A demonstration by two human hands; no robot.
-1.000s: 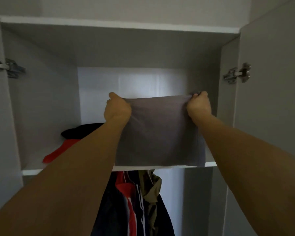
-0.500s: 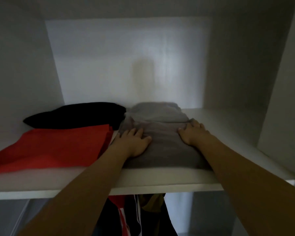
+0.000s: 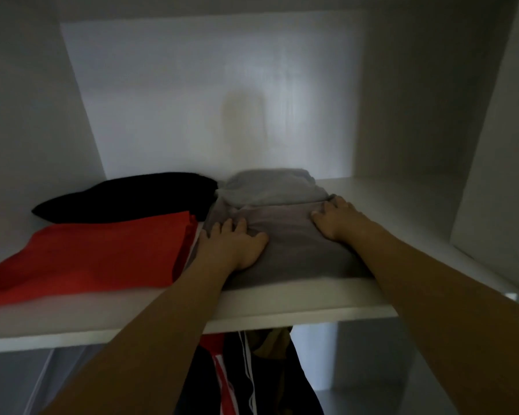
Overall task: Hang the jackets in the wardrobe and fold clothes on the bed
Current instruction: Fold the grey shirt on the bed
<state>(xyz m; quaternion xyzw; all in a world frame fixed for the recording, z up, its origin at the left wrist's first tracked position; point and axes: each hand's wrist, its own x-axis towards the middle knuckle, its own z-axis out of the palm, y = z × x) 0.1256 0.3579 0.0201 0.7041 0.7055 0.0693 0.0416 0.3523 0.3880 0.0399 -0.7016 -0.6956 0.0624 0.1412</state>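
Bare shelf (image 3: 402, 235) right — red garment (image 3: 102, 259) left

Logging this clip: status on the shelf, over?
Left hand and right hand flat on folded grey garment. Garment on wardrobe shelf, beside red cloth. Nothing blocking.

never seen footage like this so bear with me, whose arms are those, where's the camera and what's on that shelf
There is no machine here: the arms belong to a person wearing a camera on their head, so the view looks forward and down along both forearms into an open wardrobe.

The left hand and right hand lie flat, fingers spread, on a folded grey garment on the white shelf. Neither hand has a grip on it; they only press down.

Behind it sits a lighter grey folded piece. To the left lie a red folded cloth and, further back, a black one. Below the shelf, hanging jackets are partly visible.
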